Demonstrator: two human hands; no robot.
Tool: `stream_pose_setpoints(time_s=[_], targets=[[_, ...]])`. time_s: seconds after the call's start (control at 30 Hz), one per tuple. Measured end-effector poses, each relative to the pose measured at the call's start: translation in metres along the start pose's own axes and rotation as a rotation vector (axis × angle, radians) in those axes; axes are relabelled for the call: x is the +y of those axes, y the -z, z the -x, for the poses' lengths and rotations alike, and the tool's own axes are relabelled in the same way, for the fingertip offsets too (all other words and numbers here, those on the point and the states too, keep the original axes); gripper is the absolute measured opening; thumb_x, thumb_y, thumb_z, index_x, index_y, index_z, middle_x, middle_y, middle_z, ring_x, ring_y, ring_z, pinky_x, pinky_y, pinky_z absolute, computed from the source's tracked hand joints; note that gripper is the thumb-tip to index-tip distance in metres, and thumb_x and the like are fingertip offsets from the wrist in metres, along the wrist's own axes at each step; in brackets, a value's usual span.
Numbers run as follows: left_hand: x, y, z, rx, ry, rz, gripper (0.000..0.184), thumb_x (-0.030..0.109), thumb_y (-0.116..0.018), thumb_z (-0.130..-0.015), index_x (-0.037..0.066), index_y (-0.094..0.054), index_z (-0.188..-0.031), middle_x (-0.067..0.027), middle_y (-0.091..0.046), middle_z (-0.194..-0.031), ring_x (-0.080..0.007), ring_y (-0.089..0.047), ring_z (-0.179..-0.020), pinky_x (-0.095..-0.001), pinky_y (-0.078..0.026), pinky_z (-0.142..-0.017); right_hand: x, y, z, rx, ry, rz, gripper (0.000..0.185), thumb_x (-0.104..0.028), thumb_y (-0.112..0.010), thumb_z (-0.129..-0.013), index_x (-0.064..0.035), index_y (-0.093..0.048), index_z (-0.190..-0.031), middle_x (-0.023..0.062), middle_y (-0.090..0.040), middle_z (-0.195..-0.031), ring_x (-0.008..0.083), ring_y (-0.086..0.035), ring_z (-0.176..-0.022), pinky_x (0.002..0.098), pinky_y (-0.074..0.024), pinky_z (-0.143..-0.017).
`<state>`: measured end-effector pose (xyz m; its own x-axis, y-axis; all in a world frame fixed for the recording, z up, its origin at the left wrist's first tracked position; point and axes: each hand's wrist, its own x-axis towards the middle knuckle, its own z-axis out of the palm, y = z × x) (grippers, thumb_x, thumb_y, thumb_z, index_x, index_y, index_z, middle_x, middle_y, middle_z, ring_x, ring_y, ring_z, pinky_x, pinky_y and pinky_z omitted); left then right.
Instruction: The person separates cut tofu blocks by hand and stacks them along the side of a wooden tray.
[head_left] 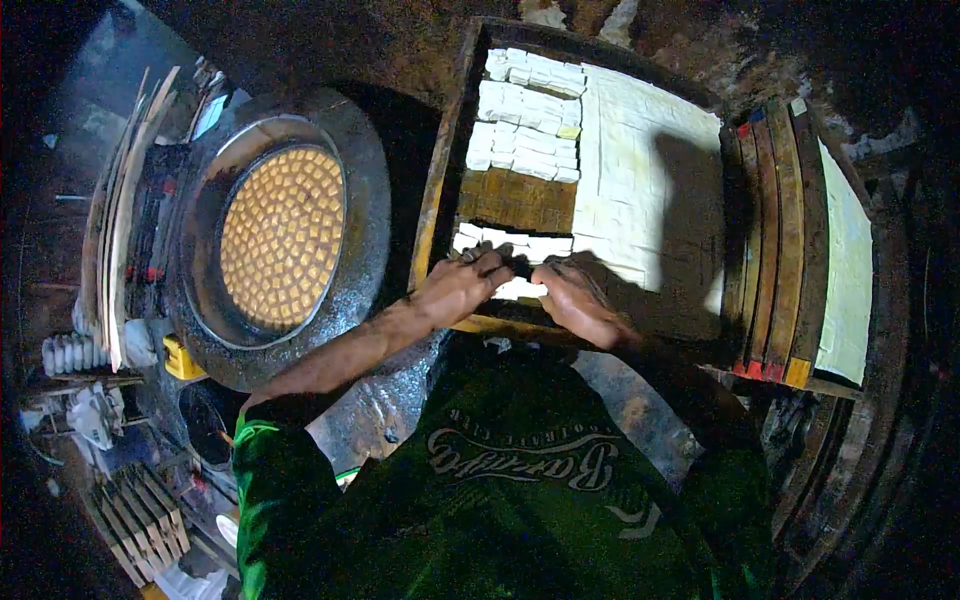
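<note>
A shallow wooden tray (432, 230) holds white tofu, part of it cut into small blocks set in rows (522, 107) on the left side. A wider scored slab of tofu (620, 180) covers the right part. My left hand (463, 282) lies at the near row of tofu blocks (510, 240), fingers curled over its left end. Close beside it, my right hand (578, 303) grips the right end with bent fingers. The fingers partly hide the blocks between the hands. A bare brown strip of tray bottom (517, 200) shows behind this row.
On the left, a large round pan (212, 262) contains many golden-brown cubes (283, 238) in liquid. Stacked wooden trays (775, 240) stand at the right, with another white slab (845, 265) beyond. A yellow container (182, 358) and wooden slats (143, 522) are at lower left.
</note>
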<state>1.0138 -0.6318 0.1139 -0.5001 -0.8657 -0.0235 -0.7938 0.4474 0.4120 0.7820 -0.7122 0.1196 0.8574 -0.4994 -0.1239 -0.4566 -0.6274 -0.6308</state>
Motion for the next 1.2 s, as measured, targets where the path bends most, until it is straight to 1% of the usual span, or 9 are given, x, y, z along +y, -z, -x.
stream_pose_setpoints(time_s=[0.1,0.2,0.27,0.5,0.7,0.83,0.93,1.03,1.2], targets=[[-0.002,-0.001,0.003,-0.083,0.179,-0.079,0.042,0.014,-0.056,-0.086,0.011,-0.048,-0.128,-0.0144,-0.041,-0.14,-0.0346,-0.048,-0.123,-0.0478,-0.051,-0.087,0.033,-0.035,0.001,-0.051,-0.096,-0.004,0.033,-0.002,-0.061,-0.077,-0.0036,-0.05,-0.108,0.0195,-0.056,-0.099,0.0406,-0.054,-0.096,0.0465,-0.044,-0.078],[0.004,0.016,0.0,-0.182,0.265,0.051,0.045,0.018,-0.059,-0.086,0.012,-0.048,-0.129,-0.0139,-0.043,-0.137,-0.0347,-0.05,-0.121,-0.0468,-0.051,-0.088,0.034,-0.047,0.002,0.159,0.006,-0.093,0.035,-0.004,-0.064,-0.077,-0.0027,-0.05,-0.109,0.0196,-0.055,-0.103,0.0412,-0.055,-0.097,0.047,-0.0446,-0.08],[-0.011,-0.007,0.003,-0.122,0.221,0.052,0.046,0.02,-0.061,-0.085,0.013,-0.048,-0.129,-0.0137,-0.045,-0.134,-0.0346,-0.052,-0.118,-0.0469,-0.051,-0.087,0.005,-0.017,0.0,-0.025,-0.059,0.083,0.038,-0.006,-0.067,-0.077,-0.0025,-0.049,-0.111,0.0194,-0.054,-0.107,0.0408,-0.054,-0.101,0.0462,-0.0456,-0.084],[-0.018,-0.014,0.0,-0.096,0.113,0.046,0.045,0.021,-0.064,-0.083,0.014,-0.052,-0.126,-0.013,-0.05,-0.127,-0.0349,-0.056,-0.111,-0.0477,-0.052,-0.085,0.009,-0.04,0.001,0.042,-0.087,0.085,0.045,-0.009,-0.067,-0.079,-0.0032,-0.046,-0.118,0.0199,-0.054,-0.11,0.0418,-0.052,-0.105,0.0478,-0.0454,-0.086],[-0.016,-0.013,0.002,-0.038,0.103,0.089,0.04,0.018,-0.063,-0.083,0.014,-0.056,-0.121,-0.0117,-0.05,-0.129,-0.0345,-0.056,-0.111,-0.0462,-0.053,-0.082,0.004,-0.031,-0.004,-0.11,-0.175,0.0,0.045,-0.009,-0.064,-0.082,-0.0047,-0.044,-0.121,0.0191,-0.054,-0.114,0.0411,-0.05,-0.11,0.0491,-0.0432,-0.089],[-0.021,-0.016,0.0,-0.035,0.064,0.092,0.037,0.017,-0.062,-0.083,0.013,-0.058,-0.119,-0.0117,-0.052,-0.128,-0.0338,-0.057,-0.109,-0.0451,-0.053,-0.082,-0.003,-0.025,-0.006,-0.069,-0.134,-0.039,0.041,-0.008,-0.065,-0.079,-0.0048,-0.049,-0.118,0.021,-0.059,-0.107,0.0416,-0.055,-0.101,0.0485,-0.0459,-0.084],[-0.017,-0.005,-0.005,0.048,0.038,0.12,0.035,0.015,-0.062,-0.081,0.011,-0.06,-0.115,-0.0157,-0.061,-0.113,-0.0351,-0.062,-0.099,-0.0453,-0.053,-0.079,-0.006,-0.015,-0.011,0.039,-0.131,-0.097,0.036,-0.009,-0.067,-0.078,-0.0038,-0.055,-0.112,0.0213,-0.063,-0.099,0.0409,-0.06,-0.093,0.0474,-0.0479,-0.08],[-0.018,0.039,-0.017,-0.098,0.182,-0.031,0.028,0.014,-0.062,-0.08,0.008,-0.063,-0.107,-0.0202,-0.066,-0.084,-0.0378,-0.066,-0.08,-0.0467,-0.053,-0.072,-0.014,0.019,-0.027,0.094,-0.131,-0.111,0.03,-0.012,-0.067,-0.08,-0.0025,-0.061,-0.107,0.0203,-0.066,-0.094,0.038,-0.063,-0.087,0.0451,-0.0498,-0.078],[-0.027,0.072,-0.05,0.124,0.194,-0.074,0.019,0.02,-0.061,-0.084,0.01,-0.063,-0.1,-0.0156,-0.066,-0.085,-0.0376,-0.065,-0.079,-0.0472,-0.053,-0.07,0.0,0.061,-0.069,0.127,-0.074,-0.035,0.032,-0.015,-0.064,-0.081,-0.0009,-0.06,-0.109,0.0223,-0.064,-0.102,0.0373,-0.061,-0.097,0.0453,-0.0474,-0.085]])
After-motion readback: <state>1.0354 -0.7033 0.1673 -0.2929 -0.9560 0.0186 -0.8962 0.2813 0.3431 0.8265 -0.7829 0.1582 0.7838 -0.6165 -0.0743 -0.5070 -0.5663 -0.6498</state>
